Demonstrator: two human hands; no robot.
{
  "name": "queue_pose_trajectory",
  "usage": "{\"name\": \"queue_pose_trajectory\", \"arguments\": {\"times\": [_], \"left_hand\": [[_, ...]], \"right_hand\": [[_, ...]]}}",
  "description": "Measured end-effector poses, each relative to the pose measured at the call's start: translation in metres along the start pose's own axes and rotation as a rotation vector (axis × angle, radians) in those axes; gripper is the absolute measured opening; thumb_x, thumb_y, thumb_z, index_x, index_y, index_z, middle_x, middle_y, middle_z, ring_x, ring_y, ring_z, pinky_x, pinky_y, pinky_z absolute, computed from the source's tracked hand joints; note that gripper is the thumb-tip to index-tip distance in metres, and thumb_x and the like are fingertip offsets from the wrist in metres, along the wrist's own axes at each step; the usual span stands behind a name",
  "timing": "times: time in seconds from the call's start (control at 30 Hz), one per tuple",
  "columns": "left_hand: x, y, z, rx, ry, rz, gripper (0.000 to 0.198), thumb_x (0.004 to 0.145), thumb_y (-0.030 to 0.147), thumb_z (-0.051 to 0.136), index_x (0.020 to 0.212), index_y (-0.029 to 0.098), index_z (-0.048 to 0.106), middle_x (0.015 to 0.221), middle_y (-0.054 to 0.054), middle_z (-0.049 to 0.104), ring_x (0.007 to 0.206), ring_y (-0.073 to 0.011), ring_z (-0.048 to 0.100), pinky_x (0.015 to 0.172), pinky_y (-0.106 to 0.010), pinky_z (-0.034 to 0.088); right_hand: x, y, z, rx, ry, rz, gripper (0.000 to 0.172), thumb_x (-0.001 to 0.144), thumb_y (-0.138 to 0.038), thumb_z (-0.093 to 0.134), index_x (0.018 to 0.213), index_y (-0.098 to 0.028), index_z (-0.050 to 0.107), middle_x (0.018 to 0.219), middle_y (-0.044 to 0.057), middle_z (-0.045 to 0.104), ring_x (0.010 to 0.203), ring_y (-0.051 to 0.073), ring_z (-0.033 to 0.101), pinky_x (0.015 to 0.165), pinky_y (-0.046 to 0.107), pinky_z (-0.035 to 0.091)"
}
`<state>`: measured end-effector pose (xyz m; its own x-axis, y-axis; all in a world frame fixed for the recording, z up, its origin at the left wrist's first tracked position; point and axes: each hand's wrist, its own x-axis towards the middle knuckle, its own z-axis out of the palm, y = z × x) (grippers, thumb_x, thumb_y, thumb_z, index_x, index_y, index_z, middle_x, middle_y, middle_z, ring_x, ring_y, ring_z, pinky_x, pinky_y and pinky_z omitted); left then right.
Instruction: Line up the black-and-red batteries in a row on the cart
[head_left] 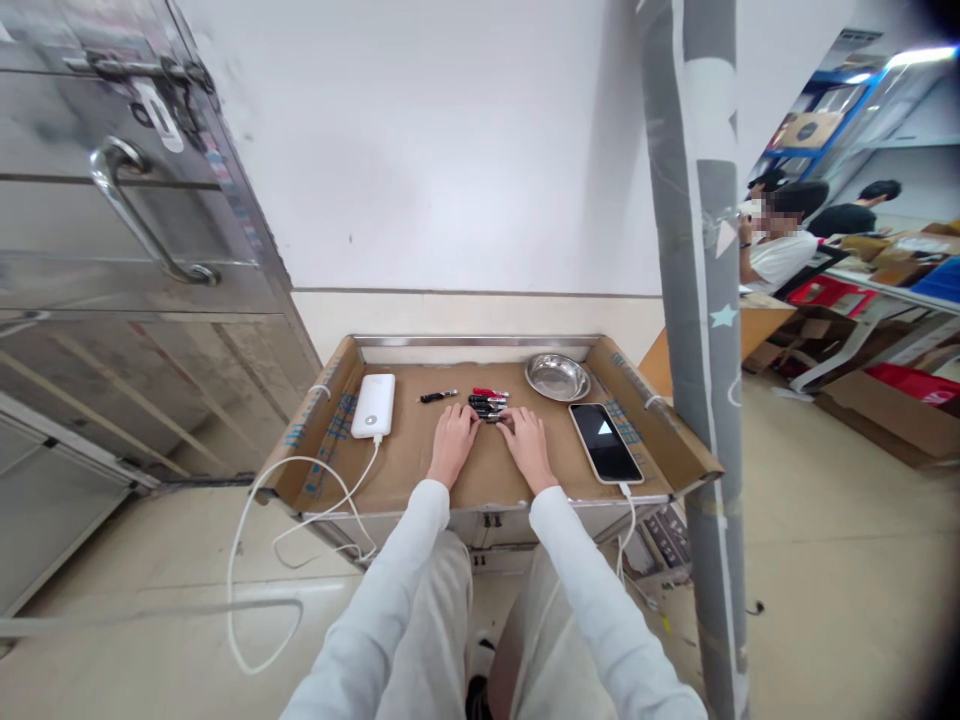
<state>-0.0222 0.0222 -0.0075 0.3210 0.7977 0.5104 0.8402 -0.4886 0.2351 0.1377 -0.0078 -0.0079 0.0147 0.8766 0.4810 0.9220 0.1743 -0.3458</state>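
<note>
Several short black pens (486,402) lie side by side in the middle of the cardboard-lined cart top (409,470). A red pen (490,392) is at the far side of this row. My left hand (454,436) has its fingertips closed on the left end of the nearest black pen (491,418). At the other end of that pen, my right hand (527,441) pinches with thumb and fingers. The pen's ends are partly hidden by my fingertips. Apart from the row, one black-and-silver pen (438,396) lies to the left.
A white power bank (373,406) with a cable is on the left. On the right are a round metal dish (557,377) and a plugged-in phone (606,443). A wrapped grey pole (709,400) stands beside the cart's right edge. People sit at the far right.
</note>
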Motion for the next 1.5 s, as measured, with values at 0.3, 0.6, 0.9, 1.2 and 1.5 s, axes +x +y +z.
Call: {"name": "queue_pose_trajectory", "arguments": {"times": [0.3,0.6,0.9,1.2,1.5], "left_hand": [[0.000,-0.001,-0.001,-0.064,0.205,-0.258,0.025,0.088,0.016,0.035,0.103,0.013,0.055,0.106,-0.018,0.057,0.103,-0.0295,0.052,0.088,-0.046,0.041],[0.009,-0.019,0.004,0.002,0.289,-0.432,0.029,0.087,0.016,0.034,0.107,0.010,0.055,0.115,-0.023,0.056,0.120,-0.0343,0.045,0.099,-0.055,0.032],[-0.014,-0.006,-0.019,-0.151,0.151,-0.188,0.022,0.093,0.023,0.037,0.106,0.016,0.052,0.100,-0.012,0.055,0.089,-0.0222,0.058,0.080,-0.037,0.048],[-0.009,-0.001,-0.022,-0.566,0.099,0.068,0.023,0.090,0.024,0.048,0.113,0.022,0.049,0.106,-0.006,0.056,0.099,-0.0159,0.059,0.091,-0.033,0.048],[-0.009,0.000,-0.024,-0.686,0.211,0.044,0.031,0.093,0.027,0.040,0.123,0.021,0.046,0.117,-0.009,0.055,0.103,-0.0146,0.059,0.092,-0.033,0.049]], "right_hand": [[-0.002,-0.011,-0.002,-0.165,0.022,-0.073,0.026,0.094,-0.024,0.034,0.089,-0.018,0.059,0.087,0.009,0.060,0.084,0.020,0.052,0.076,0.031,0.034],[-0.001,-0.009,-0.001,-0.118,-0.001,-0.017,0.024,0.092,-0.018,0.034,0.095,-0.016,0.058,0.091,0.010,0.059,0.089,0.021,0.053,0.079,0.032,0.037],[0.001,-0.017,-0.009,0.183,0.069,-0.052,0.049,0.089,-0.018,0.035,0.138,-0.018,0.035,0.129,0.014,0.046,0.119,0.024,0.045,0.099,0.039,0.039],[-0.002,-0.016,-0.009,0.476,-0.051,-0.136,0.041,0.090,-0.020,0.033,0.129,-0.023,0.047,0.122,0.009,0.054,0.114,0.019,0.052,0.102,0.036,0.039],[-0.004,-0.010,0.000,0.678,-0.080,-0.099,0.038,0.089,-0.024,0.041,0.126,-0.026,0.051,0.128,0.006,0.055,0.118,0.019,0.051,0.105,0.038,0.035]]}}
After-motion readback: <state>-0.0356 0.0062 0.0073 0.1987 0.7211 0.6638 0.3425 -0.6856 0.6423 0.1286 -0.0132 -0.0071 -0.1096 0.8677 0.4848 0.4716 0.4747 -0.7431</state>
